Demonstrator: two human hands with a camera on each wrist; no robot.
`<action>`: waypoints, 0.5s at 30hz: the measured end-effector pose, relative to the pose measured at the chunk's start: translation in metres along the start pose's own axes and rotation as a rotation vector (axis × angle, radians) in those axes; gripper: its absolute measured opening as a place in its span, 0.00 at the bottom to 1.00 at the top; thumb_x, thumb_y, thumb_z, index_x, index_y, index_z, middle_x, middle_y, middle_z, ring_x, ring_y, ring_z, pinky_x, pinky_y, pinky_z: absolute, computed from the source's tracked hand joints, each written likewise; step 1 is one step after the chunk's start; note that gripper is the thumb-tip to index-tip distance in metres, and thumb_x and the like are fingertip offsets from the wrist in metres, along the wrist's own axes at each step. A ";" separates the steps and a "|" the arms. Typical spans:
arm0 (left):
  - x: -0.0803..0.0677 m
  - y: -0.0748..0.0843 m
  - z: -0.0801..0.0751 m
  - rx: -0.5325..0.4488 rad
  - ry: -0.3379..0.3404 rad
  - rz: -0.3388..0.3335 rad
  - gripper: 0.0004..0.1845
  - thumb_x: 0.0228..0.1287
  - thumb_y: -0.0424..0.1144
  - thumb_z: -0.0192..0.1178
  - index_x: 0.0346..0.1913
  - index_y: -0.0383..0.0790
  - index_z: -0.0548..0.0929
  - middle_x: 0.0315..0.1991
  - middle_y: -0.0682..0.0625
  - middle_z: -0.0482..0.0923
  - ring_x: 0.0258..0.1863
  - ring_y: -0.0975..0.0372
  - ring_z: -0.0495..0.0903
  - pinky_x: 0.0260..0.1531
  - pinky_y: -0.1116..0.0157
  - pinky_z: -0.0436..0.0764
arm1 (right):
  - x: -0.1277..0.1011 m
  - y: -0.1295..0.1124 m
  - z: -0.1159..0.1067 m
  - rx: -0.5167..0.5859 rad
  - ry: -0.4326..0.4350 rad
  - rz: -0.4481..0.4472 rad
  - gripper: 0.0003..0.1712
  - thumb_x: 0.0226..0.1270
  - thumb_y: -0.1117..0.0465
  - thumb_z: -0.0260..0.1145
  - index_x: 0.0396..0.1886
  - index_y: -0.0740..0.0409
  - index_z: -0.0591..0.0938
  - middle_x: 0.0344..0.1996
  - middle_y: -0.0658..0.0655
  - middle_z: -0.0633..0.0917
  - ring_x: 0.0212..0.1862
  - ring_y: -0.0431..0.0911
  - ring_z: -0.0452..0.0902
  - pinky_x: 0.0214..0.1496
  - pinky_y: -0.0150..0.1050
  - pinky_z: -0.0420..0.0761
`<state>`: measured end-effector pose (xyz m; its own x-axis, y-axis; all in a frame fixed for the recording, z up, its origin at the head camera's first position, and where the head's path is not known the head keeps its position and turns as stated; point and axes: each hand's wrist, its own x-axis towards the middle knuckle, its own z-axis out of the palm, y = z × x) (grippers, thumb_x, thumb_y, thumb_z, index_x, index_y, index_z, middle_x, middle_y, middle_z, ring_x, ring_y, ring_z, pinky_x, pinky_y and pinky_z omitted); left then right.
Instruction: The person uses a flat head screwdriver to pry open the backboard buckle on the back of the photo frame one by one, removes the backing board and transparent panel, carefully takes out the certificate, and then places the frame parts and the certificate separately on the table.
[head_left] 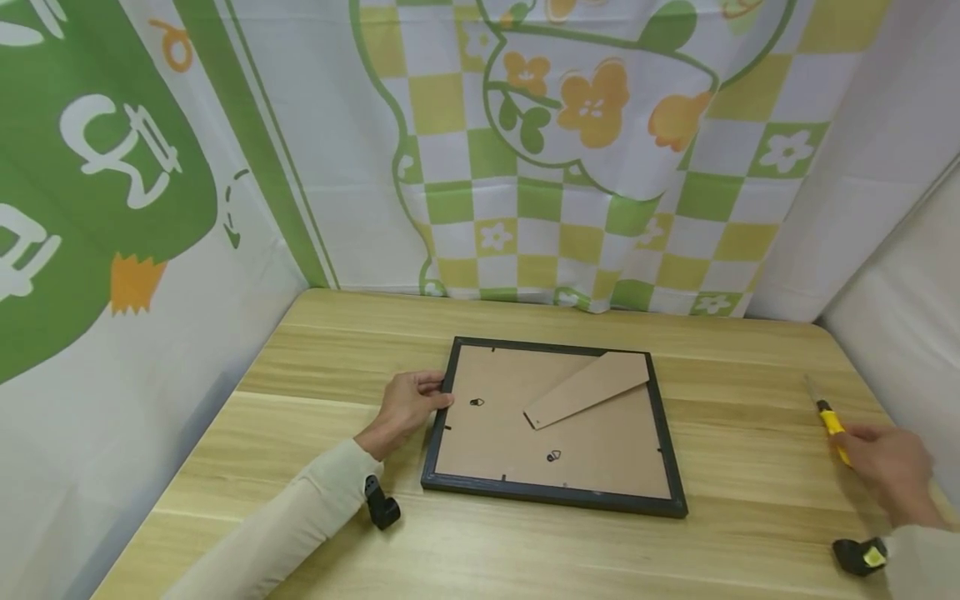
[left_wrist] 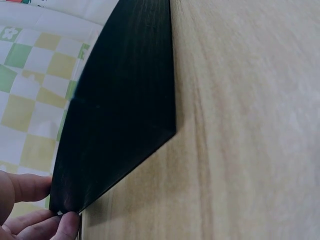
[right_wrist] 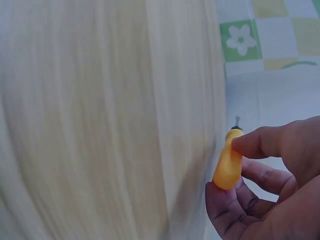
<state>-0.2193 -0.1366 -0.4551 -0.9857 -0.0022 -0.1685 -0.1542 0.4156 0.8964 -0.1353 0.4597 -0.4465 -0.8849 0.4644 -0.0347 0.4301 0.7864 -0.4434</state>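
Picture frame (head_left: 553,421), black-edged, lying face down near the middle of the wooden table (head_left: 315,333), its brown backing board uppermost with a folding stand strut (head_left: 587,389) slanting across the far half and two small metal hangers showing. Left hand (head_left: 408,404): at the frame's left edge, fingers curled over the rim and gripping it; in the left wrist view only the fingertips (left_wrist: 65,226) show at the bottom corner, the frame filling that view as a dark wedge with its face hidden. Right hand (head_left: 888,471): well apart from the frame, at the table's right edge, blurred in the head view, pinching a yellow-handled screwdriver (head_left: 831,419) between thumb and fingers; the thin metal shaft is faint and its tip hard to make out. In the right wrist view the handle (right_wrist: 227,162) is mostly clear, the table a pale blur. Patterned green, yellow and white cloth (head_left: 570,150) hangs behind the far side. Both forearms are cut off by the near edge.
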 end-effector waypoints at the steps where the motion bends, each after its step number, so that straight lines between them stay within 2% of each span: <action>1: 0.000 0.000 0.000 0.001 0.001 0.004 0.24 0.58 0.30 0.69 0.59 0.34 0.80 0.54 0.39 0.83 0.55 0.50 0.82 0.53 0.58 0.84 | -0.001 -0.002 0.000 0.004 0.029 -0.034 0.24 0.66 0.58 0.59 0.51 0.76 0.78 0.47 0.77 0.81 0.44 0.67 0.77 0.43 0.44 0.70; 2: 0.000 0.000 0.000 0.001 0.002 0.004 0.24 0.57 0.30 0.69 0.59 0.34 0.80 0.54 0.39 0.83 0.55 0.50 0.82 0.52 0.59 0.84 | -0.003 -0.004 0.001 0.013 0.052 -0.061 0.23 0.66 0.59 0.60 0.50 0.76 0.79 0.44 0.76 0.83 0.37 0.60 0.79 0.37 0.39 0.69; 4: 0.000 0.000 0.000 0.002 0.003 0.005 0.24 0.57 0.30 0.69 0.59 0.34 0.80 0.53 0.39 0.84 0.54 0.50 0.82 0.51 0.60 0.84 | -0.007 -0.011 0.003 0.060 0.081 -0.099 0.22 0.67 0.60 0.60 0.51 0.77 0.79 0.38 0.76 0.85 0.27 0.44 0.78 0.29 0.31 0.70; 6: 0.000 0.001 0.000 0.007 0.001 0.007 0.24 0.57 0.30 0.69 0.59 0.34 0.80 0.53 0.39 0.84 0.54 0.51 0.82 0.50 0.61 0.85 | -0.011 -0.018 0.004 0.123 0.086 -0.121 0.22 0.67 0.61 0.62 0.51 0.77 0.79 0.32 0.71 0.87 0.24 0.30 0.70 0.24 0.26 0.71; 7: 0.000 0.001 0.000 0.009 -0.001 0.008 0.24 0.58 0.30 0.69 0.59 0.34 0.80 0.53 0.39 0.84 0.54 0.51 0.83 0.49 0.61 0.85 | -0.012 -0.022 0.004 0.163 0.065 -0.132 0.23 0.68 0.61 0.62 0.53 0.78 0.78 0.28 0.64 0.87 0.24 0.25 0.67 0.23 0.26 0.73; 10: 0.001 0.001 0.000 0.009 -0.006 0.006 0.25 0.58 0.31 0.68 0.60 0.34 0.80 0.53 0.39 0.84 0.53 0.52 0.83 0.49 0.62 0.85 | -0.017 -0.036 0.004 0.249 -0.022 -0.195 0.26 0.71 0.59 0.60 0.56 0.79 0.76 0.27 0.43 0.85 0.26 0.22 0.70 0.25 0.27 0.79; 12: 0.001 0.000 0.000 0.009 -0.008 0.009 0.24 0.58 0.30 0.68 0.60 0.34 0.80 0.53 0.39 0.84 0.54 0.51 0.83 0.48 0.62 0.85 | -0.019 -0.048 0.004 0.332 -0.118 -0.238 0.27 0.74 0.59 0.58 0.59 0.81 0.72 0.28 0.33 0.82 0.30 0.22 0.74 0.30 0.27 0.82; 13: 0.001 0.000 0.000 0.009 -0.008 0.009 0.24 0.58 0.30 0.68 0.60 0.34 0.80 0.53 0.39 0.84 0.54 0.51 0.83 0.48 0.62 0.85 | -0.021 -0.054 0.004 0.379 -0.164 -0.265 0.28 0.75 0.59 0.56 0.60 0.82 0.70 0.30 0.30 0.80 0.32 0.23 0.76 0.32 0.28 0.84; 15: 0.001 0.000 0.000 0.012 -0.007 0.010 0.24 0.59 0.30 0.68 0.60 0.33 0.80 0.53 0.39 0.84 0.53 0.51 0.83 0.48 0.63 0.85 | -0.024 -0.067 0.005 0.468 -0.227 -0.310 0.28 0.76 0.61 0.55 0.61 0.84 0.68 0.31 0.28 0.82 0.34 0.25 0.79 0.36 0.28 0.85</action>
<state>-0.2202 -0.1370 -0.4554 -0.9866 0.0083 -0.1627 -0.1437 0.4262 0.8931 -0.1437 0.3934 -0.4205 -0.9946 0.1034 -0.0085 0.0677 0.5847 -0.8084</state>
